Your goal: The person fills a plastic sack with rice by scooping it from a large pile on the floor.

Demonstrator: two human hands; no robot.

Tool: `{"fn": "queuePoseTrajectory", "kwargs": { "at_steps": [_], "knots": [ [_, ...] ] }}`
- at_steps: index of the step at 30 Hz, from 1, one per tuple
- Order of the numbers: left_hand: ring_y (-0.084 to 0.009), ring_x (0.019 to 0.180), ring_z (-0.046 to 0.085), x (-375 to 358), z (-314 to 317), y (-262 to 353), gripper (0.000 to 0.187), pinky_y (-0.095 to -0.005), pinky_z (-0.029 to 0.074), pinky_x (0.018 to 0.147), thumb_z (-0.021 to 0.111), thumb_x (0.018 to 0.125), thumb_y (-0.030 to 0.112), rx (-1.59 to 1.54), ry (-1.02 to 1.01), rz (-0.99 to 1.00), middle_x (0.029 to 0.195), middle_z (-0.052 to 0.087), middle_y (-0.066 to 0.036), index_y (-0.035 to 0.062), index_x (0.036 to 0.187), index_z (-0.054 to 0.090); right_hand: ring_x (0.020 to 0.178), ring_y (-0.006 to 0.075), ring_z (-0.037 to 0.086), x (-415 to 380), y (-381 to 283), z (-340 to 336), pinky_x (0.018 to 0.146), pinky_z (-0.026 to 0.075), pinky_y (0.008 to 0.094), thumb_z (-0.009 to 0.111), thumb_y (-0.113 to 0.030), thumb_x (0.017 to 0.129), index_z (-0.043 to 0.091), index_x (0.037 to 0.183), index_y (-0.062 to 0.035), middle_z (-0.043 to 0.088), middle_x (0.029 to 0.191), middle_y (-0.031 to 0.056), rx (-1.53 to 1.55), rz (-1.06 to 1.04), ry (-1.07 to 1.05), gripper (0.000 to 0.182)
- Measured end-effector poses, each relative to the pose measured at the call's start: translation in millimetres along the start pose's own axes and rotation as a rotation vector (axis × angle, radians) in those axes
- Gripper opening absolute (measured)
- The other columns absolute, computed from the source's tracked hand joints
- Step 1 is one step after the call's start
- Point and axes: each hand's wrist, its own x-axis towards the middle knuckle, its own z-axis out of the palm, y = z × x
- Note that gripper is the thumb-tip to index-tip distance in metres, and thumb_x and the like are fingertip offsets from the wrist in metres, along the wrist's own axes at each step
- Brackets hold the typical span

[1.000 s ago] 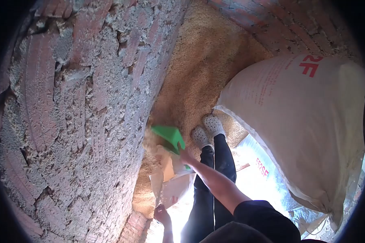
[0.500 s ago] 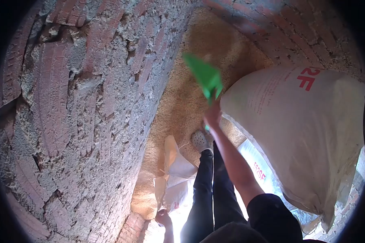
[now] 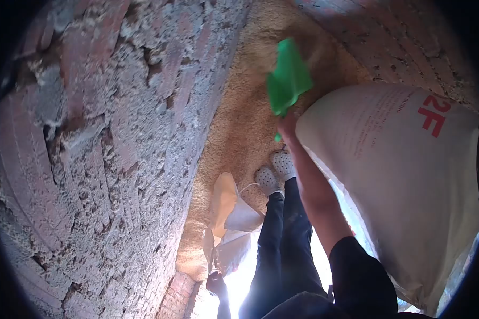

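Note:
My right hand (image 3: 287, 126) grips the handle of a green plastic scoop (image 3: 287, 78), stretched out over a heap of tan grain (image 3: 250, 106). My left hand (image 3: 216, 282), low in the view, holds the edge of a small white sack (image 3: 231, 223) whose mouth gapes open beside my dark trouser legs. My feet in pale perforated clogs (image 3: 274, 173) stand on the grain.
A rough brick wall (image 3: 101, 149) fills the left side, and more brickwork (image 3: 388, 42) closes the top right. A large filled white sack with red print (image 3: 404, 175) bulges at the right, close against my right arm. Bright glare washes out the bottom middle.
My right hand swung the green scoop away from the small sack's mouth and out over the grain heap. The left hand kept its hold on the sack.

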Motion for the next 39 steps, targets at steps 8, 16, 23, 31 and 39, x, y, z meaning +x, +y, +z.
{"fn": "queuePoseTrajectory", "kwargs": {
  "at_steps": [8,16,23,31,39],
  "knots": [
    [-0.0266,0.072,0.060,10,-8,20,0.025,-0.0361,0.047,0.067,0.063,0.063,0.012,0.073,-0.047,0.017,0.080,0.064,-0.011,0.0049,0.086,0.068,0.104,0.0389,0.054,-166,-16,-21,0.083,0.046,0.0453,0.047,-0.003,0.079,0.039,0.133,-0.0148,0.055,0.113,0.0239,0.036,0.229,-0.463,0.056],
    [-0.0277,0.072,0.058,20,-3,-11,0.027,-0.0385,0.047,0.067,0.061,0.066,0.013,0.135,-0.024,0.094,0.076,0.060,-0.010,0.0052,0.092,0.066,0.122,0.0397,0.037,-5,-8,-6,0.103,0.030,0.0419,0.053,-0.003,0.075,0.036,0.130,0.0046,0.041,0.127,0.0295,0.220,0.225,0.425,0.058],
    [-0.0275,0.078,0.060,23,2,-30,0.036,-0.0359,0.048,0.071,0.066,0.062,0.007,0.063,-0.023,0.238,0.084,0.064,-0.013,0.0019,0.098,0.065,0.076,0.0355,0.060,75,-21,27,0.067,0.047,0.0457,0.055,-0.007,0.077,0.051,0.107,-0.0004,0.060,0.093,0.0192,0.491,0.500,0.108,0.030],
    [-0.0265,0.080,0.060,11,1,-7,0.036,-0.0344,0.048,0.072,0.064,0.063,0.006,-0.084,-0.075,0.099,0.089,0.064,-0.013,0.0014,0.099,0.065,0.079,0.0442,0.057,-22,21,42,0.064,0.045,0.0488,0.052,-0.003,0.078,0.048,0.114,-0.0046,0.058,0.084,0.0270,-0.077,0.069,-0.068,0.036],
    [-0.0243,0.061,0.055,12,7,-24,0.026,-0.0358,0.045,0.055,0.064,0.070,0.020,0.018,-0.017,0.402,0.069,0.056,-0.009,0.0067,0.092,0.064,0.091,0.0423,0.058,-155,71,24,0.072,0.048,0.0499,0.047,0.003,0.077,0.036,0.134,-0.0178,0.059,0.098,0.0271,-0.206,0.013,-0.545,0.062]
  ]
}}
